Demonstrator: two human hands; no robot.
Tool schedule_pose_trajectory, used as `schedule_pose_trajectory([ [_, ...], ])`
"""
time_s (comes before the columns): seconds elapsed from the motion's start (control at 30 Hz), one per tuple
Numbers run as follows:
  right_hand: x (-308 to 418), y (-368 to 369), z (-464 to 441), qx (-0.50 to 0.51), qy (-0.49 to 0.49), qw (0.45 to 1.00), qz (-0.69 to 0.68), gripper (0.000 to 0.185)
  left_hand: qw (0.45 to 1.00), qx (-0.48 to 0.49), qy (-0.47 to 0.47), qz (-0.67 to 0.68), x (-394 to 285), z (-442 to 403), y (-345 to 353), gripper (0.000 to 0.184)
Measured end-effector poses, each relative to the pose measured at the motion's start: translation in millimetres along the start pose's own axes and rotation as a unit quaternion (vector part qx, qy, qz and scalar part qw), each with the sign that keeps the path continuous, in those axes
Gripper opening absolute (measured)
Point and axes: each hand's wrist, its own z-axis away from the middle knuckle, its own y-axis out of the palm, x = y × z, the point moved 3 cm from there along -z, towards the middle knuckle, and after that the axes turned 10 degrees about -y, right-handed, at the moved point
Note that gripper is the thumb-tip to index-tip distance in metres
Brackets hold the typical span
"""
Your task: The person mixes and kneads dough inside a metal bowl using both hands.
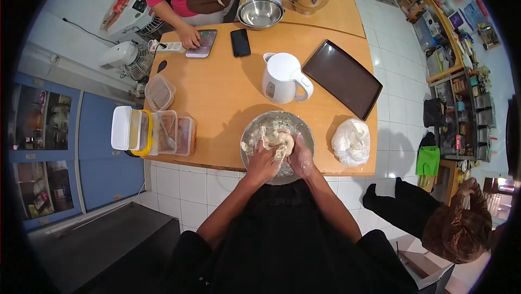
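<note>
A round metal bowl (299, 122) stands at the near edge of the table, its inner wall smeared with flour. In it lies a rough, sticky lump of dough (275, 135). My left hand (262, 161) presses into the dough from the left, its fingers curled and partly buried, with bits stuck to them. On the right side of the bowl, my right hand (302, 157) is cupped around the lump and dusted white. Some fingertips are hidden by dough.
Behind the bowl stand a white electric kettle (281, 80) and a dark baking tray (344, 78). A white plastic bag (351, 142) lies right; plastic tubs (165, 131) stand left. Across the table, another person's hand (189, 37) touches a flat scale (204, 44) near a phone (240, 43).
</note>
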Motion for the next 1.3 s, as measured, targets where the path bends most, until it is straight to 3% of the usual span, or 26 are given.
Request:
schedule_pose_trajectory([
  [0.17, 6.2, 5.8, -6.6, 0.068, -0.012, 0.997, 0.027, 0.078, 0.996, -0.080, 0.018, 0.041, 2.6, -4.6, -5.0, 0.049],
  [0.27, 11.3, 15.6, -1.4, 0.091, -0.008, 0.995, 0.032, 0.085, 0.925, 0.006, -0.037, 0.377, -4.4, -8.3, 3.1, 0.050],
  [0.3, 12.7, 20.0, -3.6, 0.101, -0.022, 0.995, 0.009, 0.091, 0.943, -0.060, -0.036, 0.325, -0.3, -6.4, 7.1, 0.048],
  [0.4, 18.4, 20.7, 0.7, 0.082, 0.006, 0.996, 0.020, 0.093, 0.845, 0.010, -0.100, 0.525, 15.3, -10.7, 27.5, 0.042],
  [0.43, 21.4, 20.8, 3.5, 0.072, 0.006, 0.996, 0.050, 0.091, 0.815, 0.000, -0.113, 0.569, 18.1, -12.1, 31.7, 0.034],
  [0.53, 20.0, 24.4, 5.1, 0.031, 0.020, 0.992, 0.123, 0.083, 0.771, -0.011, -0.203, 0.604, 16.4, -8.0, 31.2, 0.033],
  [0.6, 21.4, 22.5, 5.6, -0.029, 0.041, 0.987, 0.151, 0.076, 0.749, 0.020, -0.210, 0.628, 24.1, -13.3, 32.0, 0.033],
  [0.7, 40.3, 31.4, 7.6, -0.067, -0.070, 0.934, 0.343, 0.063, 0.711, 0.040, -0.233, 0.662, 24.6, -12.9, 36.7, 0.035],
  [0.8, 48.9, 17.1, 6.1, -0.045, -0.168, 0.832, 0.527, 0.053, 0.686, 0.031, -0.219, 0.693, 15.2, -11.8, 25.3, 0.038],
  [0.83, 49.4, 9.2, 5.9, -0.056, -0.164, 0.840, 0.514, 0.052, 0.679, 0.025, -0.206, 0.704, 12.1, -12.1, 20.7, 0.040],
  [0.9, 46.9, -2.9, 4.0, -0.075, -0.157, 0.857, 0.485, 0.050, 0.679, 0.022, -0.194, 0.707, 6.2, -8.6, 4.0, 0.041],
  [1.0, 50.0, 2.1, 4.7, -0.010, -0.309, 0.755, 0.578, 0.051, 0.718, 0.085, -0.158, 0.672, 4.8, -8.5, -8.4, 0.049],
  [1.1, 40.0, 23.1, 9.2, 0.082, -0.341, 0.824, 0.446, 0.047, 0.752, 0.107, -0.123, 0.638, 0.8, -6.4, -6.1, 0.052],
  [1.2, 28.0, 30.7, 4.7, 0.040, -0.274, 0.895, 0.350, 0.036, 0.780, 0.118, -0.117, 0.604, -19.2, 3.4, -18.3, 0.053],
  [1.27, 29.6, 36.1, 1.0, -0.018, -0.266, 0.901, 0.342, 0.027, 0.797, 0.104, -0.116, 0.583, -30.3, 4.5, -23.7, 0.054],
  [1.3, 32.3, 40.8, 1.8, -0.036, -0.266, 0.898, 0.349, 0.027, 0.878, 0.006, -0.032, 0.478, -44.0, 5.9, -35.9, 0.053],
])
